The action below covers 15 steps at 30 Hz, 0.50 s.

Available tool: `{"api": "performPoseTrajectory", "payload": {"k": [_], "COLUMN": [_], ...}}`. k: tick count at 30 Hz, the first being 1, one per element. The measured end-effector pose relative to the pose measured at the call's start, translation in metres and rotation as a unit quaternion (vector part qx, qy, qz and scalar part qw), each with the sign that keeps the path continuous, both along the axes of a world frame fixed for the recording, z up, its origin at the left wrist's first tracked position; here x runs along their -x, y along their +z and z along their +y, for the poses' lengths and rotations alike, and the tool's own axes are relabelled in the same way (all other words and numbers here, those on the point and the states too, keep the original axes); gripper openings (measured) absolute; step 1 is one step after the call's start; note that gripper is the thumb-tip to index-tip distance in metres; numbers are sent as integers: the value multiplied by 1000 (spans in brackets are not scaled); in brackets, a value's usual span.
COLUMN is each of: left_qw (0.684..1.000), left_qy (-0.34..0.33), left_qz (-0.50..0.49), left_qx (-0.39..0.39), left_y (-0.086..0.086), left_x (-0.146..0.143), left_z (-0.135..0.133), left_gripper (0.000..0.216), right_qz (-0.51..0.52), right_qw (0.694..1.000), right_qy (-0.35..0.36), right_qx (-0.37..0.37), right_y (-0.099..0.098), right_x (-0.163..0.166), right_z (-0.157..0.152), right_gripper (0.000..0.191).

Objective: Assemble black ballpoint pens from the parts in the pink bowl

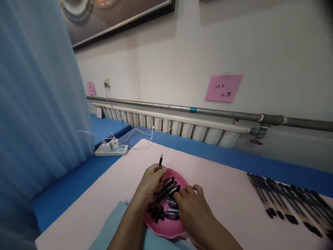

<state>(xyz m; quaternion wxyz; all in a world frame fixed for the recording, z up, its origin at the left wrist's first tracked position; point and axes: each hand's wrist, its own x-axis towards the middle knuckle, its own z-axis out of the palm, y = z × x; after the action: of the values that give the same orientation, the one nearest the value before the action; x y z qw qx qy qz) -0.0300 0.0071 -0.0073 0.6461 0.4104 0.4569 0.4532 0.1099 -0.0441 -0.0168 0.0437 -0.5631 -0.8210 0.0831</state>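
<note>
A pink tray [166,231] sits on the pink sheet near the table's front edge, with several black pen caps [159,212] and small parts in it. My left hand [151,184] is closed round a bundle of black pens [168,190]; one pen tip [160,160] sticks up above the fist. My right hand [191,206] reaches into the tray from the right, its fingers curled down over the small parts next to the bundle. What the right fingers pinch is hidden.
A row of several capped black pens [288,203] lies at the right on the pink sheet [223,180]. A white power strip [111,149] with chargers sits at the back left on blue cloth. A blue curtain [36,104] hangs left; a radiator [182,126] lines the wall.
</note>
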Motion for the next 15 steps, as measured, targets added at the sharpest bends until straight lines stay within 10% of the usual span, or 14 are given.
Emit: {"api": "performPoseTrajectory", "payload": {"k": [9,12,15], "left_qw": [1000,999,994], "left_qy": [-10,-42,-104], "left_qz": [4,-12,-22], "left_qx": [-2,-8,7], "left_y": [2,3,0], "left_x": [-2,-4,-12], "left_z": [0,-6,-15], "left_gripper": [22,29,34], "right_qz": [186,413,625], "right_qw": [981,904,759], "right_qy": [-5,-80,-177], "right_qx": [-60,-78,-39], "right_y": [-11,-8,-2], "right_x": [-13,-26,-38], "right_z": [5,13,20], "right_gripper": [32,34,42]}}
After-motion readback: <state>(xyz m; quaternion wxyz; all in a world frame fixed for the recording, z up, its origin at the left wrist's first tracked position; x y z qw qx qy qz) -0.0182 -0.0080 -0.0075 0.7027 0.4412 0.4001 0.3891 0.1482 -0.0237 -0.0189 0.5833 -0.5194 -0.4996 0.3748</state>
